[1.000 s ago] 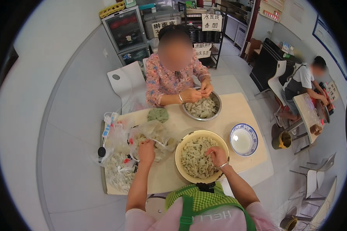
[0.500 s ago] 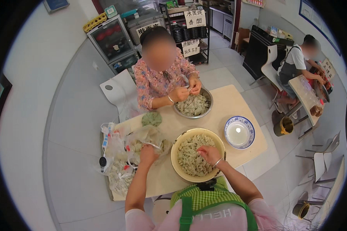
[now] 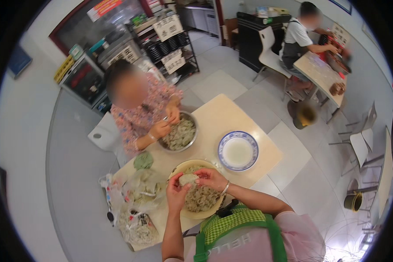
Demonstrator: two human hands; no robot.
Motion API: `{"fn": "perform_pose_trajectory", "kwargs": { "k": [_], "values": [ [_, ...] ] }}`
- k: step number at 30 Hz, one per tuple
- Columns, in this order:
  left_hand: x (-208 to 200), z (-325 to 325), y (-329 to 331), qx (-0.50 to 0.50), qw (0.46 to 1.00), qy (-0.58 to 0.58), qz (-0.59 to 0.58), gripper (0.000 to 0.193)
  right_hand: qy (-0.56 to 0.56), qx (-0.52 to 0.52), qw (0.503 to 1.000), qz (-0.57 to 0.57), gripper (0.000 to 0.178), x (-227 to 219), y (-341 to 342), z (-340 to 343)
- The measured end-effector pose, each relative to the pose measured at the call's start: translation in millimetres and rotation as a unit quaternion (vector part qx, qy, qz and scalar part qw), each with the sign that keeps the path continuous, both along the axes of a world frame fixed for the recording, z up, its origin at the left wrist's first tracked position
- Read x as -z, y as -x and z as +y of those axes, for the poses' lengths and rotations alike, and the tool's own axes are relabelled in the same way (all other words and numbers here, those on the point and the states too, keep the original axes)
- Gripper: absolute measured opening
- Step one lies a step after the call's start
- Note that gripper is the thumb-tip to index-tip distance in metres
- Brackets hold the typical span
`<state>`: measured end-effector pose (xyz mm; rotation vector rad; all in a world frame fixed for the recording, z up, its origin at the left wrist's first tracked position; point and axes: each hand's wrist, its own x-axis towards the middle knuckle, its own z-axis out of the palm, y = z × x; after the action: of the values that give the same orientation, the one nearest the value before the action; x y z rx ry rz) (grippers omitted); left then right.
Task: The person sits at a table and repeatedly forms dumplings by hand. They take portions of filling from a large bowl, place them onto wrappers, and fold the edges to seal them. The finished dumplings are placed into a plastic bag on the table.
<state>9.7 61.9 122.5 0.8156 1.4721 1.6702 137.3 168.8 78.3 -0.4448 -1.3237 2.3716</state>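
Left hand (image 3: 176, 194) has joined the right hand (image 3: 213, 180), both gripping a pale piece (image 3: 188, 179) between them.

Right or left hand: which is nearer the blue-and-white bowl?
Right. The right hand is lower-left of the blue-and-white bowl in the picture; the left hand is farther left and lower.

And I'm watching the left hand (image 3: 177, 194) and the right hand (image 3: 212, 179) pinch one pale piece (image 3: 188, 179) between them, right above the cream bowl (image 3: 201, 215) of chopped mix (image 3: 201, 198)! Beside it I see a blue-rimmed bowl (image 3: 221, 160); across the table (image 3: 266, 155), a co-worker's hands (image 3: 160, 129) meet over a steel bowl (image 3: 197, 130). Plastic bags (image 3: 137, 227) crowd the left.
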Motion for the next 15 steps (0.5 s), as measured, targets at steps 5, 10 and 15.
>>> {"fn": "perform_pose_trajectory", "kwargs": {
  "k": [5, 10, 15],
  "values": [
    [24.3, 77.9, -48.5, 0.032, 0.998, 0.027, 0.043, 0.028, 0.002, 0.178, 0.984, -0.008, 0.026, -4.0, -45.6, 43.2],
    [45.0, 127.1, -84.6, -0.014, 0.99, 0.063, 0.122, 0.017, -0.073, 0.219, 0.972, -0.043, 0.024, 31.7, -64.0, 71.3],
    [68.0, 167.4, -99.6, -0.077, 0.971, 0.105, 0.201, 0.028, -0.203, 0.269, 0.93, -0.145, 0.024, 44.5, -69.3, 85.5]
  ]
}}
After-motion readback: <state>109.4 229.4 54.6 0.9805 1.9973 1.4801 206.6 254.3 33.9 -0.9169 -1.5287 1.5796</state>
